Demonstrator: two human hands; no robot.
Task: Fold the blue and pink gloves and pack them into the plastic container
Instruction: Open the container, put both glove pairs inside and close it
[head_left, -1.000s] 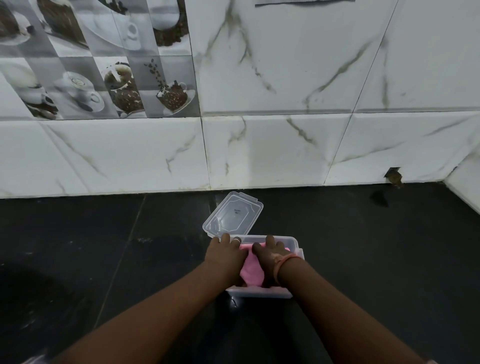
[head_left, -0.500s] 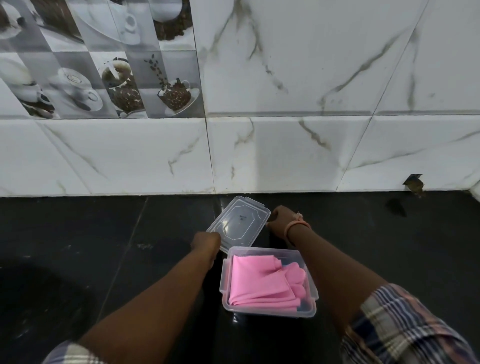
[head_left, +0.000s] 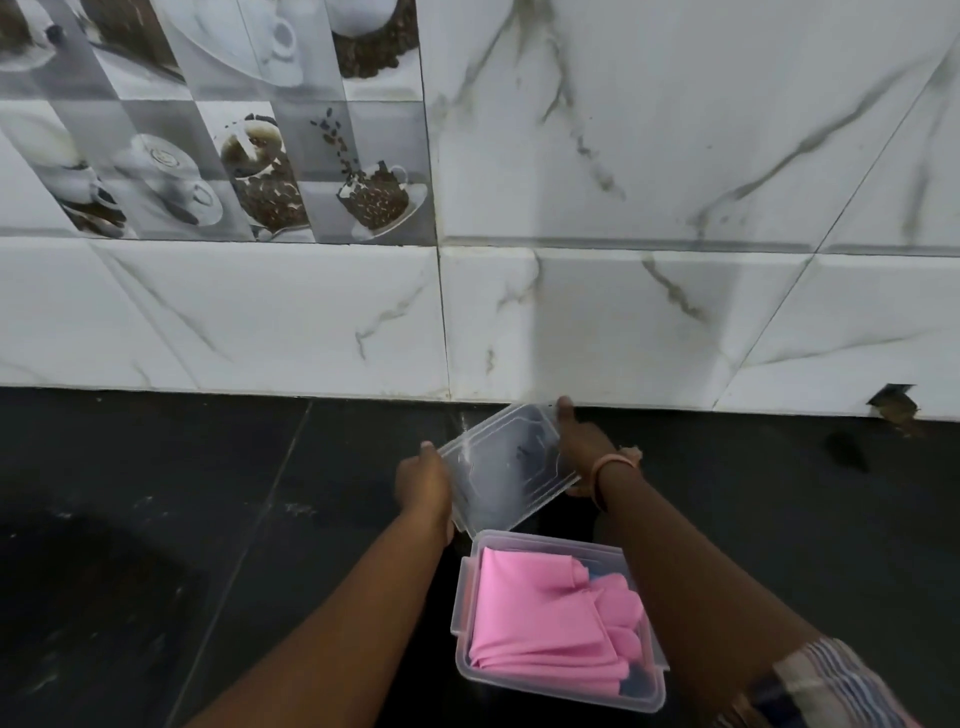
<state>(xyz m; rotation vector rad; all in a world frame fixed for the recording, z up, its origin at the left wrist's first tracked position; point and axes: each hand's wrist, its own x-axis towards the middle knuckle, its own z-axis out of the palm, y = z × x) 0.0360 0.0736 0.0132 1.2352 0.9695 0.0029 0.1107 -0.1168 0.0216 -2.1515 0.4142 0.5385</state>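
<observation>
**Gloves lie packed in the container while both hands hold its lid**

Gloves are folded and sit inside the open plastic container (head_left: 558, 696). The clear lid (head_left: 506, 467) is gripped at two edges. The left hand (head_left: 423, 483) closes on its near-left edge, thumb on top. The right hand (head_left: 582, 447) clasps the far-right edge, thumb tip at the lid's far corner, and wears an orange wristband (head_left: 613, 462). The lid is tilted, with its near corner just above the container's far-left corner; whether the two touch cannot be told.

The container rests on the dark countertop (head_left: 182, 519), below and slightly right of the lid, between the two forearms. The pink glove (head_left: 540, 618) lies on top, filling most of the box, its finger tips pointing to the right wall. A little of the blue glove (head_left: 631, 686) shows beneath it at the near-right corner and beside the pink fold at the far side.

A plaid sleeve (head_left: 831, 686) covers the right upper arm at the frame's lower right. Behind the countertop rises a white marbled tile wall (head_left: 623, 312), with a panel of coffee-cup tiles (head_left: 234, 156) at upper left. A chipped hole (head_left: 893, 408) marks the wall's base at far right.
</observation>
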